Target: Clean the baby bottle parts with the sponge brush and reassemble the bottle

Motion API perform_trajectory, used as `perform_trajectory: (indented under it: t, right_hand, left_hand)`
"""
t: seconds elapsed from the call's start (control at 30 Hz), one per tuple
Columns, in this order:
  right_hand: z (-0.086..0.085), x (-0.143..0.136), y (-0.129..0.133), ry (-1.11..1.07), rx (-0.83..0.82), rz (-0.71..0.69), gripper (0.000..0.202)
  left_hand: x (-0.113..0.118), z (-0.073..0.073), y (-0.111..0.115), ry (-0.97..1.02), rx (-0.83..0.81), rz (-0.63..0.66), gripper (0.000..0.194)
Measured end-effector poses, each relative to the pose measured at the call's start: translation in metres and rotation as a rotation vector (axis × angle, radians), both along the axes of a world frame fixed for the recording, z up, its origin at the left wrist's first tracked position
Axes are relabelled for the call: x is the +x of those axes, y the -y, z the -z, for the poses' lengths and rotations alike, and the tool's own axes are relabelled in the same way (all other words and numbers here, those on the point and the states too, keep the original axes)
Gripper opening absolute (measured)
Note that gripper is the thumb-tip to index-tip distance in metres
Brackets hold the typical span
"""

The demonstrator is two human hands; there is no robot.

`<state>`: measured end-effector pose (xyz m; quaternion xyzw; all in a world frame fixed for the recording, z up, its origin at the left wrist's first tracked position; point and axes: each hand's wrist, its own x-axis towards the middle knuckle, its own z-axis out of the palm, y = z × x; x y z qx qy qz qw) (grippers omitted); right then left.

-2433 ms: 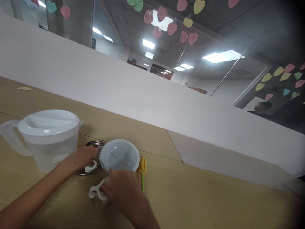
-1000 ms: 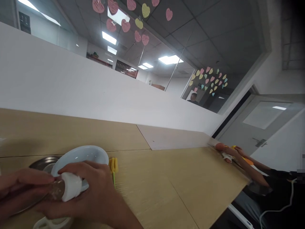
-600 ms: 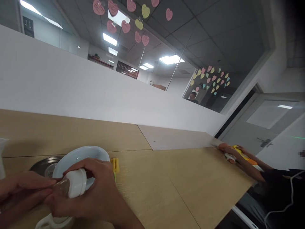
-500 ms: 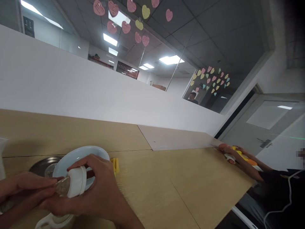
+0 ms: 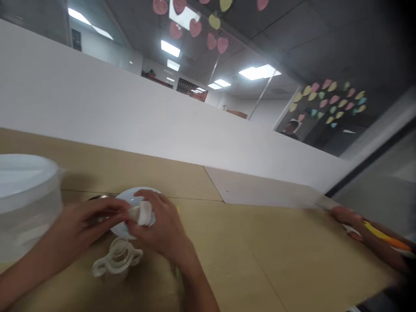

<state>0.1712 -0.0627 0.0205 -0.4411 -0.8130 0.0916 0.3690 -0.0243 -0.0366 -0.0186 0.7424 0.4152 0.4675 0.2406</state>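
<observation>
My right hand (image 5: 165, 225) has its fingers curled round a small white cup lid (image 5: 145, 213) with a pale, translucent spout (image 5: 134, 212). The fingers of my left hand (image 5: 86, 221) pinch the end of that spout. Both hands are slightly blurred and meet above a pale blue bowl (image 5: 121, 230), which they partly cover. A translucent cup with two handles (image 5: 118, 260) stands upright on the table just below my hands, touched by neither. Behind my left hand, the rim of a metal dish (image 5: 100, 197) shows in part.
A large translucent tub with a white lid (image 5: 27, 186) stands at the left edge. Along the wooden table (image 5: 234, 247), on the right, another person's arms (image 5: 367, 247) reach in near a yellow and orange item (image 5: 380, 233). A white wall (image 5: 162, 130) bounds the far side.
The view has swung left, bringing the tub and more of the two-handled cup into sight. My hands still hold the lid and its spout together.
</observation>
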Motion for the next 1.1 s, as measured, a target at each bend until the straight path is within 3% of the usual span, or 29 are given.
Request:
perform_trajectory:
  t: [0.07, 0.13, 0.23, 0.3, 0.4, 0.53, 0.7, 0.97, 1.1]
  right_hand:
    - [-0.005, 0.004, 0.0, 0.03, 0.003, 0.046, 0.031]
    - [-0.008, 0.008, 0.001, 0.006, 0.005, 0.093, 0.024]
    - [-0.009, 0.014, 0.002, -0.017, -0.034, 0.123, 0.018]
    - [-0.007, 0.016, 0.0, 0.029, -0.119, 0.071, 0.013]
    - [-0.001, 0.012, -0.005, 0.144, -0.253, -0.08, 0.01]
    - [0.009, -0.001, -0.012, 0.22, -0.298, -0.147, 0.007]
    - [0.018, -0.009, -0.011, 0.364, -0.307, -0.24, 0.014]
    - [0.023, -0.005, -0.008, 0.571, -0.253, -0.269, 0.012]
    - [0.024, -0.015, -0.002, 0.631, -0.194, -0.213, 0.015]
  left_hand:
    - [0.009, 0.001, -0.003, 0.048, -0.094, 0.083, 0.044]
    - [0.015, 0.012, -0.005, 0.073, -0.079, 0.081, 0.047]
    - [0.013, 0.044, 0.001, 0.001, 0.002, 0.067, 0.036]
    - [0.008, 0.07, 0.008, -0.07, 0.067, 0.092, 0.037]
    - [0.003, 0.106, 0.018, -0.134, 0.195, 0.076, 0.051]
    - [0.005, 0.137, 0.022, -0.085, 0.14, -0.028, 0.069]
    - [0.007, 0.153, 0.021, -0.072, 0.1, 0.002, 0.075]
    - [0.013, 0.155, 0.021, -0.061, 0.059, -0.032, 0.072]
    - [0.014, 0.161, 0.019, -0.052, 0.043, -0.061, 0.069]
